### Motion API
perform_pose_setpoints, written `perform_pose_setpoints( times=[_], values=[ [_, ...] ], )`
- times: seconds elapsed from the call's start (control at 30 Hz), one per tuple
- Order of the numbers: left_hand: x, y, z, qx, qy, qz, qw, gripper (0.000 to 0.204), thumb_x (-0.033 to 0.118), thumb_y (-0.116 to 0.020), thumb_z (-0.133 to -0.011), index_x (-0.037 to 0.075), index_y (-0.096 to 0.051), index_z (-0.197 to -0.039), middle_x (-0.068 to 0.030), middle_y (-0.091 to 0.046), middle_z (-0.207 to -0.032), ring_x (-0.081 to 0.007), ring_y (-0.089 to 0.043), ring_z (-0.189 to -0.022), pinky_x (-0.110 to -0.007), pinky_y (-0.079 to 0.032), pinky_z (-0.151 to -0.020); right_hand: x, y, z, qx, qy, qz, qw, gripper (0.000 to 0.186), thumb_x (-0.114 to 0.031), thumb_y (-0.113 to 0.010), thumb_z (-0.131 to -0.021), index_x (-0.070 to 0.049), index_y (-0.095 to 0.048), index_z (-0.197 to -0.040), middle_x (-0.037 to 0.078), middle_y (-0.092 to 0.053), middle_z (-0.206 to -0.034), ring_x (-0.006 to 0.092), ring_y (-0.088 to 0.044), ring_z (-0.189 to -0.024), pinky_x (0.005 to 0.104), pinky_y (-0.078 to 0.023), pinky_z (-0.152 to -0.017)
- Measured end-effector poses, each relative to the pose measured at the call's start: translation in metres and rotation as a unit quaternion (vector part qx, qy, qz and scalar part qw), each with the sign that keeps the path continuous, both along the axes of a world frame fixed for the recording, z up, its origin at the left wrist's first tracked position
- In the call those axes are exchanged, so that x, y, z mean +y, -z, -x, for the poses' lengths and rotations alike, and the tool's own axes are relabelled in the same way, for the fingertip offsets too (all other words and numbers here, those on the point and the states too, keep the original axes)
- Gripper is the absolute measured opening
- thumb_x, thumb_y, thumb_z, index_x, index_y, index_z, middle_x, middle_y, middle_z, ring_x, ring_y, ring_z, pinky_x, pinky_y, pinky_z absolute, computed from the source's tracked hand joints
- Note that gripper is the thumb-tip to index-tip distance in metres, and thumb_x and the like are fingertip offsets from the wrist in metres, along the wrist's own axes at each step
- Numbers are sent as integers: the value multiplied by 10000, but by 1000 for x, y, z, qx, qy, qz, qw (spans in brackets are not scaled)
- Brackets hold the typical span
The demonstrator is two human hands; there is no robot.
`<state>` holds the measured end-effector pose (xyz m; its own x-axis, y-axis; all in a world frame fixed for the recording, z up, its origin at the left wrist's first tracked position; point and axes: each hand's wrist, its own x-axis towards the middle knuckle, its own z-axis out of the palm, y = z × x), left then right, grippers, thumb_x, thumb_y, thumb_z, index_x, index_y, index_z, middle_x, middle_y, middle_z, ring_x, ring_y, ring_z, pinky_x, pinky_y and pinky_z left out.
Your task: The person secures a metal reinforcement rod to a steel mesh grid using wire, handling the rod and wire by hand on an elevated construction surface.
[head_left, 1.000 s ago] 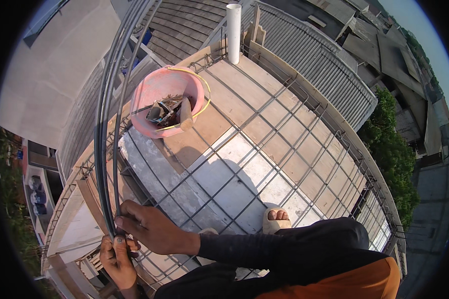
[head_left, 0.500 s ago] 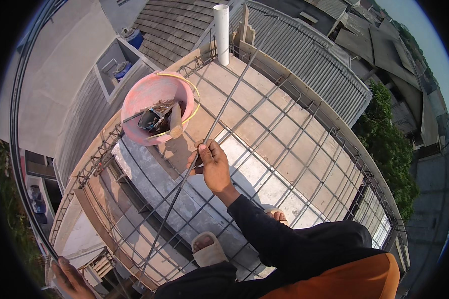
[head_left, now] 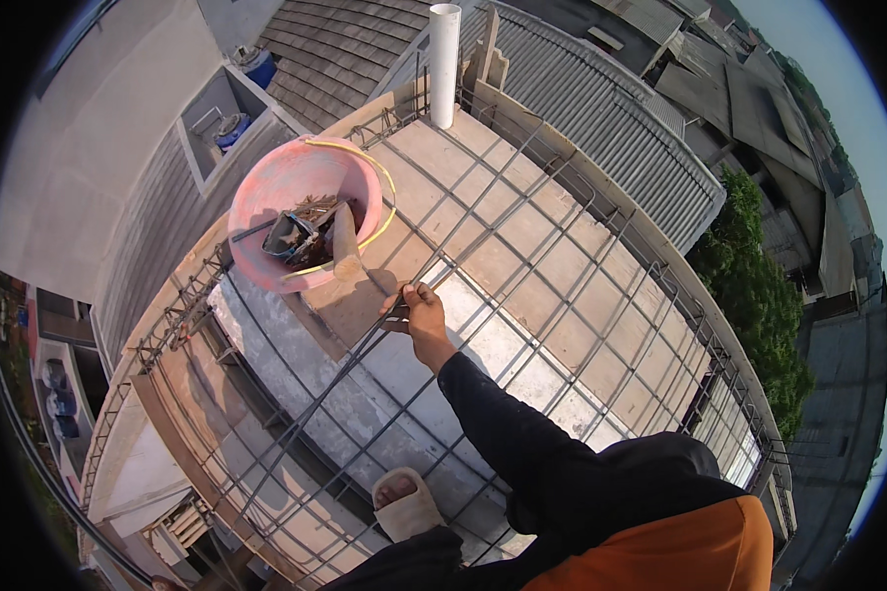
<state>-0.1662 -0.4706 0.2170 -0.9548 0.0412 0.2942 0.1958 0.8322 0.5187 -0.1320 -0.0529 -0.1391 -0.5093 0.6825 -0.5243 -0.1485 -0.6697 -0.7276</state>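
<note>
My right hand (head_left: 422, 320), in a dark sleeve, grips a long steel rod (head_left: 343, 368) lying diagonally over the rebar grid (head_left: 522, 264). The grid spans pale boards and whitish panels (head_left: 266, 335). Just above the hand sits a pink bucket (head_left: 261, 202) with a yellow handle, holding a wooden-handled tool (head_left: 346, 246) and dark bits. At the bottom left only a sliver of my left hand (head_left: 165, 583) shows beside a bundle of rods (head_left: 89, 537); its grip is hidden. A sandaled foot (head_left: 404, 502) rests below the grid.
A white pipe (head_left: 443, 69) stands at the far corner beside wooden formwork edging (head_left: 601, 202), with bent bars along it. Beyond lie corrugated roofing (head_left: 611, 118), tiled roof (head_left: 325, 54), a pale wall (head_left: 89, 167) and trees (head_left: 734, 276) below.
My hands have separated: the right moved up and rightward with one rod onto the grid, the left went down and out toward the bottom-left edge with the bundle, which swung leftward.
</note>
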Motion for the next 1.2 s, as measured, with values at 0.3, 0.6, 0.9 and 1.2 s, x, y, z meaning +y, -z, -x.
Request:
perform_pose_setpoints(
  times=[0.3,0.6,0.9,1.2],
  values=[
    [-18,28,8,-54,-99,-159,981,244,231,-608,-1047,6,-567,-1131,-143,-576,-1048,-258,-543,-948,-372,-430,-834,20,39,46,-23,15,41,999,234,-279,-397,-1128,-124,-572,-1143,66,-729,-912,216,-731,-812,423,-616,-703],
    [-78,26,-12,-91,-131,-213,964,294,381,-626,-1059,137,-585,-902,82,-416,-624,-9,-318,-497,-212,-210,-435,40,110,61,3,-59,32,998,383,-281,-315,-1128,-58,-584,-1287,106,-641,-1123,299,-653,-1116,512,-597,-937],
    [-84,30,-15,-115,-135,-186,966,330,415,-625,-1053,117,-600,-915,66,-458,-598,-13,-363,-471,-204,-261,-423,52,117,85,27,-80,-3,996,396,-244,-324,-1120,-19,-566,-1339,148,-634,-1150,328,-625,-1140,569,-527,-1031],
    [-102,45,-17,-139,-126,-201,962,304,366,-619,-1062,102,-592,-915,45,-478,-584,-32,-386,-458,-210,-286,-420,53,106,82,-17,-29,14,999,273,-224,-349,-1121,-78,-572,-1184,136,-716,-1049,321,-712,-1003,528,-600,-914]
  ],
)
